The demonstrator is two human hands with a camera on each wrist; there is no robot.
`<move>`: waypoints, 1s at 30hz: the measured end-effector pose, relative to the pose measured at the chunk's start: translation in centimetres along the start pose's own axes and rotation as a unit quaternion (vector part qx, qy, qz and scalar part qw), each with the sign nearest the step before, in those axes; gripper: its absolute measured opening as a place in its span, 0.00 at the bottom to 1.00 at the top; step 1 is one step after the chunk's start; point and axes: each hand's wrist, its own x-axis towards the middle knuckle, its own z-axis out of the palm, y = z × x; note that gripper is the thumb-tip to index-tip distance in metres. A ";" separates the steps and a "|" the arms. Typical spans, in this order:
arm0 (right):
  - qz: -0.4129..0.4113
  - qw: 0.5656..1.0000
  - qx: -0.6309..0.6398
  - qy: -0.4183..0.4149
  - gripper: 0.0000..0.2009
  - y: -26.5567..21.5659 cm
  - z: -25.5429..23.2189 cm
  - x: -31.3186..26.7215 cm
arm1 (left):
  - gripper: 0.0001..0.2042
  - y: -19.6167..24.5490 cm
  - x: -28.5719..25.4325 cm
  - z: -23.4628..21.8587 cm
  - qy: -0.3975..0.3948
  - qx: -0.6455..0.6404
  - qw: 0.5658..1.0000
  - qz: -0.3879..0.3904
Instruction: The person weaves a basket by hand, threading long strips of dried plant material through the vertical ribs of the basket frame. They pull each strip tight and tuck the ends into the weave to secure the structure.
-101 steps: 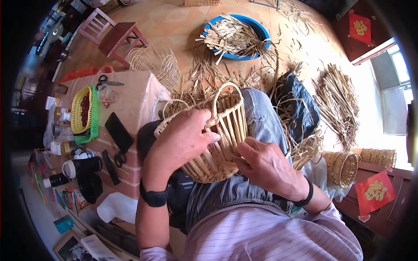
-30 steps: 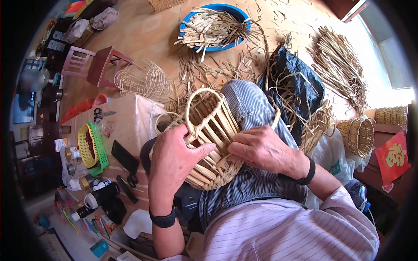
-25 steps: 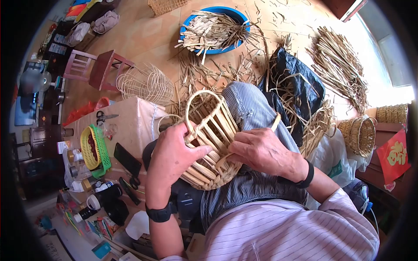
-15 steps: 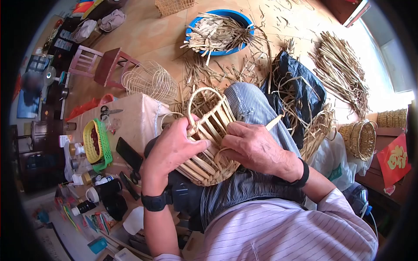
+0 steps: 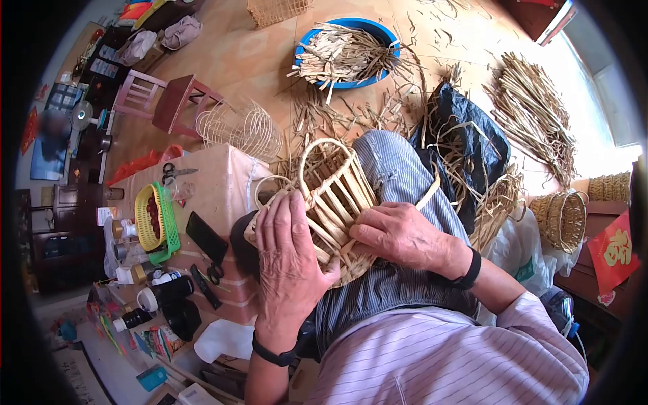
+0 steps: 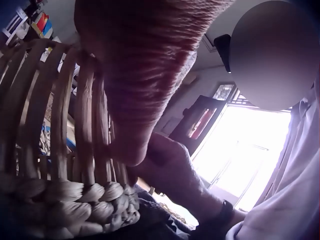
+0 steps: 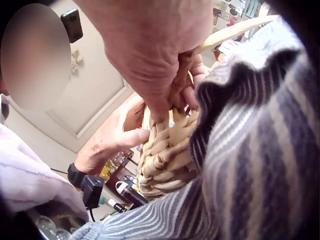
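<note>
Pinching one strip in right hand | left hand straight-fingered against one basket | two handles

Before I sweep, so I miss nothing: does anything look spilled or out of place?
Yes: loose strips lie scattered on the floor outside the blue basin, which holds a heap of similar ones; they look spilled.

It looked like a room in a home: a wooden chair and a fan stood far left, and a red paper decoration hung at right. Plant strips littering the floor and woven baskets at right suggested a craft workspace.
</note>
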 end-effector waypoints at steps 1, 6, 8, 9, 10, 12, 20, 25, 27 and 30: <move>0.001 1.000 -0.005 -0.002 0.12 0.0 -0.1 0.1 | 0.61 -0.1 0.0 0.1 0.006 0.000 1.000 0.004; -0.008 1.000 -0.019 -0.005 0.10 0.2 0.1 0.5 | 0.60 -0.5 -0.1 0.6 0.018 0.002 1.000 0.007; -0.011 1.000 -0.021 0.003 0.10 0.2 0.2 0.6 | 0.60 -0.6 -0.1 0.7 0.020 0.003 1.000 0.005; -0.013 1.000 -0.022 0.006 0.10 0.2 0.2 0.7 | 0.60 -0.7 -0.1 0.7 0.020 0.001 1.000 0.006; -0.014 1.000 -0.023 0.007 0.09 0.1 0.2 0.9 | 0.59 -0.7 0.0 0.7 0.021 -0.001 1.000 0.006; -0.015 0.999 -0.027 0.010 0.09 0.0 0.1 1.3 | 0.59 -0.9 -0.1 0.8 0.023 -0.002 1.000 0.008; 0.042 0.998 0.034 0.009 0.10 0.7 -0.6 0.3 | 0.52 -0.2 0.1 -0.1 -0.014 -0.048 0.996 -0.072; 0.115 0.986 0.122 0.012 0.12 0.8 -1.2 0.4 | 0.28 -2.1 4.0 -2.1 -0.084 -0.237 0.951 -0.182; 0.147 0.981 0.129 0.002 0.12 0.5 -1.3 0.5 | 0.25 -2.6 5.7 -2.2 -0.172 -0.221 0.942 -0.184; 0.181 0.975 0.131 0.007 0.12 0.0 -1.5 0.5 | 0.21 -2.9 6.4 -2.3 -0.191 -0.249 0.932 -0.180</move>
